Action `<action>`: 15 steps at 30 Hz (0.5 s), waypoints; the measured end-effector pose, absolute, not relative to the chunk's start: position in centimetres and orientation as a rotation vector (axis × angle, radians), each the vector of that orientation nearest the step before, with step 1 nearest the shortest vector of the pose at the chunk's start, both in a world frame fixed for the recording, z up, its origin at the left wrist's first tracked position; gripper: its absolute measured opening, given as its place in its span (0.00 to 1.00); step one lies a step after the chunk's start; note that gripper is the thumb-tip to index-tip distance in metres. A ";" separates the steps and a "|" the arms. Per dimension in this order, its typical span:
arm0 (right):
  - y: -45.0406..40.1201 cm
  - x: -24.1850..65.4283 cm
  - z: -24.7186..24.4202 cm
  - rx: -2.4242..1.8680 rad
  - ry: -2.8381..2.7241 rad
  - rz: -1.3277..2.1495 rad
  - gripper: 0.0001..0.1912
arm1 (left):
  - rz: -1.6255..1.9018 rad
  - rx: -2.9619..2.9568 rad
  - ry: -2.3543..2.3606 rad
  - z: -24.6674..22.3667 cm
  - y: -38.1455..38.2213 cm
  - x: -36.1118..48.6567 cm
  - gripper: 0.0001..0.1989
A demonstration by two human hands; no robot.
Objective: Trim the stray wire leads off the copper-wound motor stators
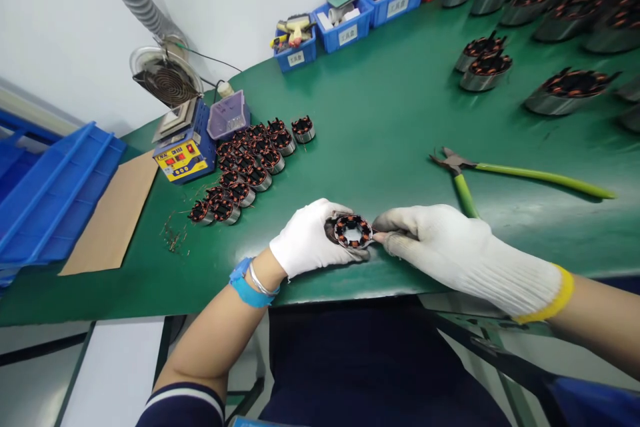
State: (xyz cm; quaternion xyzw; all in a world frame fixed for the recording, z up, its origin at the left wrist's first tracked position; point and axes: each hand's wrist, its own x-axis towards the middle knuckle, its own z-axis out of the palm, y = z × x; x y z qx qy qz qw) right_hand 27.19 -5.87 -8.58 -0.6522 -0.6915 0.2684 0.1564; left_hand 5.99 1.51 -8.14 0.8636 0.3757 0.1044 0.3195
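My left hand (315,240), in a white glove, is wrapped round a ring-shaped motor stator (353,231) with copper windings and black plastic, held near the table's front edge. The stator's open centre faces up. My right hand (435,240), in a white glove with a yellow cuff, is closed in a pinch at the stator's right side. What its fingers hold, if anything, is too small to make out. Green-handled cutters (530,173) lie on the green table (370,113) beyond my right hand, with their handles apart.
A group of stators (257,160) stands left of centre beside a blue-and-yellow device (185,153) and a purple tray (229,116). Wire scraps (175,237) lie nearby. Many more stators (570,13) fill the back right. Blue bins (345,33) line the back edge.
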 end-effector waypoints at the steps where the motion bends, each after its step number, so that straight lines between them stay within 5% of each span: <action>1: -5.9 27.1 -8.6 -1.866 -1.978 0.761 0.18 | 0.313 2.273 1.006 -8.2 1.3 6.1 0.21; 6: -6.1 27.2 -8.7 -1.798 -1.952 0.736 0.16 | 0.601 2.267 1.010 -8.9 -0.1 6.9 0.32; 15: -6.4 27.8 -8.0 -1.781 -1.779 1.003 0.15 | 0.443 2.388 0.849 -8.8 0.0 7.3 0.13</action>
